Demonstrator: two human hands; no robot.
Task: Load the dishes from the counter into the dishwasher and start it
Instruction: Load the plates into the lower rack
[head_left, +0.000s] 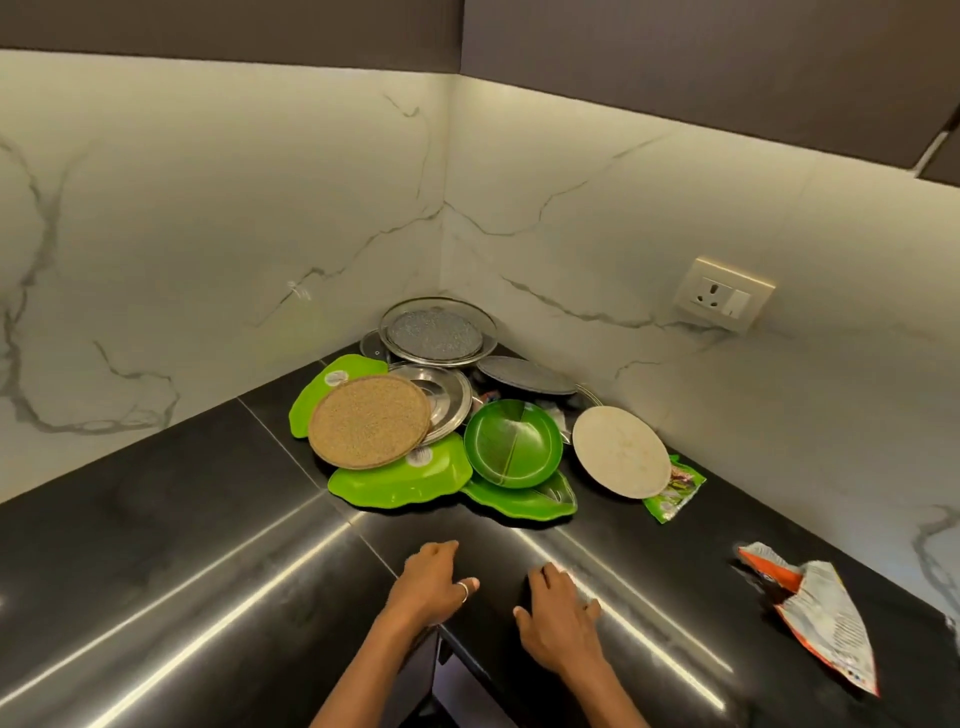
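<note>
My left hand (428, 577) lies knuckles-up on the black counter (156, 519) at its inner corner, fingers loosely bent and grasping nothing. My right hand (558, 613) rests just beside it on the same edge, fingers relaxed, nothing in it either. I judge both sit here because I am squared up to the pile and about to reach in; loading looks not yet begun.

The dishes lie well ahead of my fingertips, heaped in the wall corner. Nearest is a bright green leaf tray (410, 475) and, touching it on the right, a darker leaf tray (524, 501). A round green bowl (511, 443) sits tilted on that one. A brown speckled plate (369, 420) leans across the bright tray and a steel plate (441, 397) behind it. A white plate (621, 451) lies to the right, its edge over a green packet (675, 491). At the back, 1 rimmed steel plate (436, 332) is propped near the wall.

The pieces lean on each other, so I would lift the top ones first. An orange-and-white wrapper (815, 608) lies apart on the right. The dishwasher is out of view.
</note>
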